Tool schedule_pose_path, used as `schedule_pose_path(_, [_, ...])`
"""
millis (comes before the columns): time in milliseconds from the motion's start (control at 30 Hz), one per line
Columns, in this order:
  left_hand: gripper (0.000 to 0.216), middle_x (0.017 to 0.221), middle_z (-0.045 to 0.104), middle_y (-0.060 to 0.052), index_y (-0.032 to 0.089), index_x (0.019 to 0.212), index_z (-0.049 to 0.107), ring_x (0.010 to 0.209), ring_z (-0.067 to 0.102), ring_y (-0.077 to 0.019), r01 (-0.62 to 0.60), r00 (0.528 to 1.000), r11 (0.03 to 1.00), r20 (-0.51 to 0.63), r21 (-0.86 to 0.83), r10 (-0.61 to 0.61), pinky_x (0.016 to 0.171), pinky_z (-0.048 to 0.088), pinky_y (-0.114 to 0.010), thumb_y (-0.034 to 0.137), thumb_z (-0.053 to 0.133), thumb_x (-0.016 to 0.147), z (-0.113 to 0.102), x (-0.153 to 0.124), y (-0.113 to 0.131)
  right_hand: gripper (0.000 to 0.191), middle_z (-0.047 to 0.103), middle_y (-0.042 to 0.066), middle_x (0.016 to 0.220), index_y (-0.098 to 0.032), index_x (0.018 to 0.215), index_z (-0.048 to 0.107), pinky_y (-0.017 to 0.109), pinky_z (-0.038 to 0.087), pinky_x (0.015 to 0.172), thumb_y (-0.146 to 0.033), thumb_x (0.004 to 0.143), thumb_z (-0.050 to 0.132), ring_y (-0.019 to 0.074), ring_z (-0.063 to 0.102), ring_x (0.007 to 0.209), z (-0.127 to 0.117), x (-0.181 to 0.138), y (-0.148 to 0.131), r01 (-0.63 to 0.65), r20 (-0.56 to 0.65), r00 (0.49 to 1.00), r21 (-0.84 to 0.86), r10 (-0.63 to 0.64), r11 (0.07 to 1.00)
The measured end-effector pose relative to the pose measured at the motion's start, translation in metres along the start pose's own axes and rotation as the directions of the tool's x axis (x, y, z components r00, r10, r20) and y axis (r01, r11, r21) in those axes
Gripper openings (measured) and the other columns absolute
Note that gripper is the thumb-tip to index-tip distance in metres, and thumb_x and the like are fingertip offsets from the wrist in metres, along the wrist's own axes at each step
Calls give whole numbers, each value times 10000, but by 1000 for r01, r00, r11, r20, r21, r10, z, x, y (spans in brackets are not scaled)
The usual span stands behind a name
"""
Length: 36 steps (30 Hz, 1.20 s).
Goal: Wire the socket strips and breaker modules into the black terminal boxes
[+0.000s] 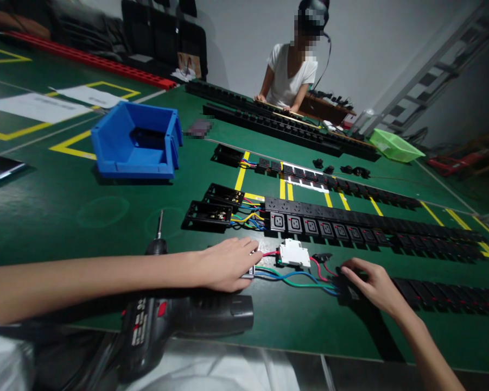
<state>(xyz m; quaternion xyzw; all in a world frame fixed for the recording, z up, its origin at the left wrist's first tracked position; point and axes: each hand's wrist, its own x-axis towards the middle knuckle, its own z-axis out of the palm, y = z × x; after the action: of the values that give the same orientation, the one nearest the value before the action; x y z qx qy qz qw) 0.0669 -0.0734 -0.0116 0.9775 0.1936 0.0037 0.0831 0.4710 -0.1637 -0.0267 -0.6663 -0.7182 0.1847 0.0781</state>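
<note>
My left hand (230, 264) is curled over a small metallic end piece (249, 272), most of which it hides. Red, green and blue wires (297, 282) run from there to the right. The red one passes through a white circuit breaker (293, 253) lying on the table. My right hand (370, 282), thumb and fingers bent, grips the near end of a black socket strip (443, 296) where the wires enter. Under my left forearm lies a black cordless screwdriver (158, 315), its bit pointing away from me.
Behind the wires stretch two wired socket strips (325, 231), with another strip (350, 185) farther back. A blue bin (136, 171) stands left on the green table (106, 233). Across it, a person (291, 73) handles long black housings (268, 122). A green basket (394, 145) sits far right.
</note>
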Motion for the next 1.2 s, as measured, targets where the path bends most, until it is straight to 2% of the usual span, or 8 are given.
schedule_pose_path(100, [343,1085,574,-112,148,1116,538,960,553,-269,-19,1000,999,-2,31,19,772,458,-384,372,602,865,4,-2,-4,424,589,28,760,-183,787,577,288,388,665,-550,963,458,164,536,711,1,1,-4,12,6,1000,7,-12,1000])
schedule_pose_path(200, [343,1088,572,-111,150,1104,540,968,547,-269,-27,1000,999,-3,38,28,771,455,-378,365,616,848,6,-6,-9,438,549,18,713,-180,746,544,278,353,638,-551,963,460,151,497,678,3,3,-9,26,-3,1000,19,-26,999])
schedule_pose_path(467, [338,1094,574,-116,143,1112,554,977,549,-262,-39,998,999,58,11,38,829,448,-367,322,616,833,-1,-21,-26,444,579,22,737,-181,766,555,274,332,638,-557,971,439,152,513,680,10,18,-33,37,-6,999,1,-37,999])
schedule_pose_path(800, [305,1088,588,-100,149,1109,564,995,553,-256,-41,999,999,31,1,41,884,437,-364,291,592,840,-3,-47,-52,416,585,29,738,-189,775,557,273,348,629,-523,982,419,158,522,666,22,35,-61,109,-45,993,-35,-110,993])
schedule_pose_path(1200, [302,1092,597,-104,145,1111,567,999,553,-256,-41,997,999,58,16,40,884,437,-359,288,585,845,-6,-52,-56,409,548,22,711,-189,748,521,265,357,623,-503,989,422,145,504,656,25,38,-69,152,-74,985,-27,-154,988])
